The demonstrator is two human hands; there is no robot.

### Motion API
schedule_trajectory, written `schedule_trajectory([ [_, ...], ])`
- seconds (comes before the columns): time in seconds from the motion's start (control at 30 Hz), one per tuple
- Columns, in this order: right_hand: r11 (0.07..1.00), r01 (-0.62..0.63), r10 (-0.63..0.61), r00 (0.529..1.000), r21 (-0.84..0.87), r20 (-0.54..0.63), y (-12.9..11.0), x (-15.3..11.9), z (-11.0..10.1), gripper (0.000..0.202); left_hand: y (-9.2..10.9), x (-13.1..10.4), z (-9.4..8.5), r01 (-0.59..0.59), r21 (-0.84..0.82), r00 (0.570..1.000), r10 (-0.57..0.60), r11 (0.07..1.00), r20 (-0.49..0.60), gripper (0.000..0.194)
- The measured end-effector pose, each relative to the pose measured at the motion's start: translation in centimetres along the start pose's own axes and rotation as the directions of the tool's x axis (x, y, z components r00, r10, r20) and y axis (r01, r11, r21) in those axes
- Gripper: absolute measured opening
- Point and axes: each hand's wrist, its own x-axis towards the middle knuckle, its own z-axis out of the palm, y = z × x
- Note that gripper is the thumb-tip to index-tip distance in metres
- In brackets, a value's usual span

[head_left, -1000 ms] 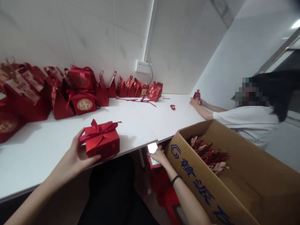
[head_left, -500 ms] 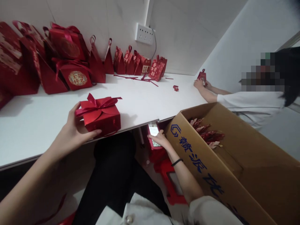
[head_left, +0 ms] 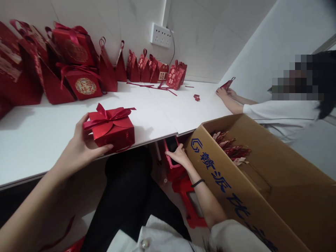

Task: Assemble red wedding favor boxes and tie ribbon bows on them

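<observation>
My left hand (head_left: 88, 145) grips a red gift box (head_left: 117, 131) by its left side, thumb along the front and fingers behind. The box stands near the front edge of the white table (head_left: 154, 119), a dark red ribbon bow (head_left: 109, 117) tied on its top. Below the table edge, my right hand (head_left: 178, 155) is closed around a phone (head_left: 172, 145) in a pinkish-red case. The phone's screen is dark, and part of it is covered by my thumb and fingers.
Along the wall stand several red gift boxes (head_left: 88, 85). Loose ribbon strips (head_left: 152, 86) lie mid-table. A large open carton (head_left: 220, 182) with flat red pieces inside is at my right. Beyond it, another person's hands (head_left: 224, 93) hold a small red box. A red stool (head_left: 189, 203) stands below.
The phone's screen has gone from lit to dark. The other person's small red box has tilted over. My left hand and the gift box have stayed almost still.
</observation>
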Motion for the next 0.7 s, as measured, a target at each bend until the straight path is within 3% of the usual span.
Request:
schedule_trajectory([
  [0.3,0.998,-0.008,0.009,1.000,0.061,-0.020,0.1,-1.2,0.7,0.080,0.6,0.0,0.1,0.025,-0.020,1.000,-0.025,0.999,0.002,0.114],
  [0.7,0.997,-0.069,0.068,0.996,-0.021,-0.050,-1.2,-3.8,-0.5,0.086,0.6,0.0,0.1,-0.011,-0.037,1.000,0.011,0.999,-0.002,0.115],
])
